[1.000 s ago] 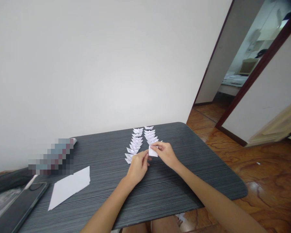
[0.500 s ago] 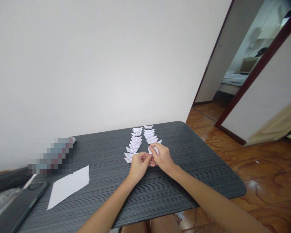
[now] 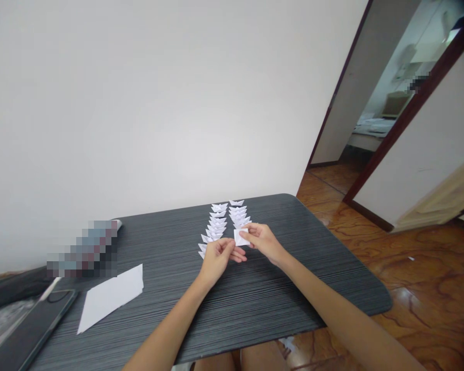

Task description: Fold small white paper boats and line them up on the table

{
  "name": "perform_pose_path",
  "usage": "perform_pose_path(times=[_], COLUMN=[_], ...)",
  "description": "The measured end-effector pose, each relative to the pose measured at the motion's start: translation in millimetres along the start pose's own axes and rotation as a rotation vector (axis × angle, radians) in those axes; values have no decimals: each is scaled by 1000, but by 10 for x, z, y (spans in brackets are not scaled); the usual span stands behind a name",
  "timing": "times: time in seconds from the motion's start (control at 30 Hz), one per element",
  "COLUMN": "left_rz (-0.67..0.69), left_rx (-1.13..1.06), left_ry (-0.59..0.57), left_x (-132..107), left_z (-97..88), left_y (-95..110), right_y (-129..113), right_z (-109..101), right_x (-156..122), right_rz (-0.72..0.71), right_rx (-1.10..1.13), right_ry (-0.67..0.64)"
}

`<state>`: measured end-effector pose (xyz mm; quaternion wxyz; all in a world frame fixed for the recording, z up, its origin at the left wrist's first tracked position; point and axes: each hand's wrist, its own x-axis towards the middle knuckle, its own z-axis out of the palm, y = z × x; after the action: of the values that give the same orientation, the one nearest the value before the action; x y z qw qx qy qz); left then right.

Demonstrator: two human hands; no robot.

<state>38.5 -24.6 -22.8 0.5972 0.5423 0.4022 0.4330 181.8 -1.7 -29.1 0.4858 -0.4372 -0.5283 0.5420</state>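
Note:
A small folded square of white paper [image 3: 239,237] is held up over the table, one flat face toward me. My right hand [image 3: 265,241] pinches its right side, thumb on the front and fingers behind. At the paper's lower left corner is my left hand [image 3: 217,259], thumb and index finger closed on it, the other fingers stretched out below. Behind my hands stand two rows of white paper boats, a left row [image 3: 217,221] and a right row [image 3: 237,211]. The nearest boats are partly hidden by my hands.
The dark wood-grain table [image 3: 294,288] meets a white wall [image 3: 178,103]. White paper sheets [image 3: 112,298] lie at the left, beside a black phone-like device [image 3: 34,330] and a blurred-out object [image 3: 87,250]. To the right are a brown floor [image 3: 402,273] and a doorway.
The folded paper has turned from a pointed shape to a flat square facing me. My right hand has risen slightly, and my left hand has shifted a little to the left.

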Motion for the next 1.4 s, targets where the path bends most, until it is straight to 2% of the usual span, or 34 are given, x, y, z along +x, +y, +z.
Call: perform_pose_path(times=[0.13, 0.2, 0.37, 0.43, 0.5, 0.83, 1.2, 1.4], left_rz=[140, 209, 314, 327, 332, 379, 556, 618], left_rx=[132, 257, 504, 539, 549, 632, 834, 869], left_ry=[50, 75, 57, 45, 38, -11, -30, -29], left_x=[4, 1, -13, -19, -27, -35, -4, -15], left_z=[-30, -61, -130, -141, -141, -116, -149, -149], left_y=[-35, -40, 19, 52, 73, 59, -18, 4], right_y=[68, 69, -19, -45, -56, -69, -7, -11], right_z=[43, 61, 44, 34, 33, 33, -3, 9], right_x=[-5, -26, -111, -135, -150, -160, -151, -153], right_rz=[-45, -112, -534, -646, -701, -636, -600, -565], right_rx=[39, -26, -479, -571, -604, -615, -668, -659], right_ry=[-50, -95, -55, -66, -86, -78, -164, -159])
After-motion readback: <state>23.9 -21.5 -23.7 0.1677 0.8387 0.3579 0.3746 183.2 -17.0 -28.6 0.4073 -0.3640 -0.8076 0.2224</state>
